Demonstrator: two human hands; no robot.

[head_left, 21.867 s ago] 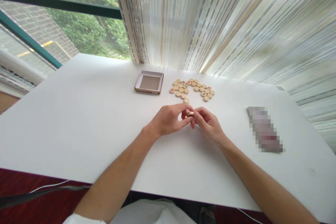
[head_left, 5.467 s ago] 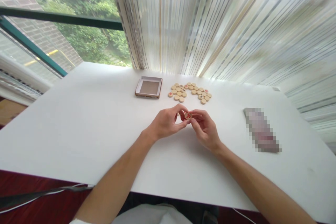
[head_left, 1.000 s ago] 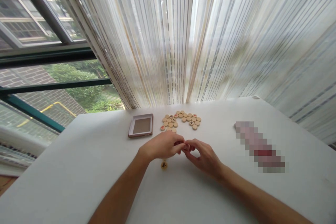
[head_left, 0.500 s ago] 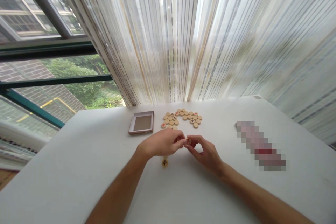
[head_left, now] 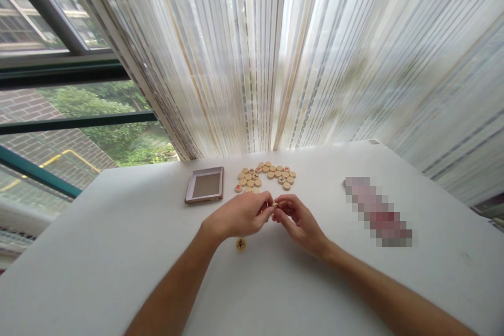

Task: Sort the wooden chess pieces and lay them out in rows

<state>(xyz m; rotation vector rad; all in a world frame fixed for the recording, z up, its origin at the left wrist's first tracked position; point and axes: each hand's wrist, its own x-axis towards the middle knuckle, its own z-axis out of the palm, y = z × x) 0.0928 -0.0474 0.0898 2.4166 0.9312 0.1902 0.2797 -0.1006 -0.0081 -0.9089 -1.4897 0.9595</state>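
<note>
The left hand (head_left: 238,216) and right hand (head_left: 302,226) are meeting above the table (head_left: 283,289), fingertips pinching a small game piece (head_left: 274,203); its marking is not showing. From that point, a cluster of round pieces (head_left: 250,184) is spreading from about ten to one o'clock, the left hand partly covering its near side. One piece with a dark mark (head_left: 241,244) is lying between seven and eight o'clock, near the left wrist. An open box (head_left: 207,186) is sitting between nine and ten, near the far edge, where the curtain (head_left: 244,73) is hanging. At three o'clock, a blurred item (head_left: 374,205) is lying inside the right edge, white tabletop stretching between it and the right hand.
</note>
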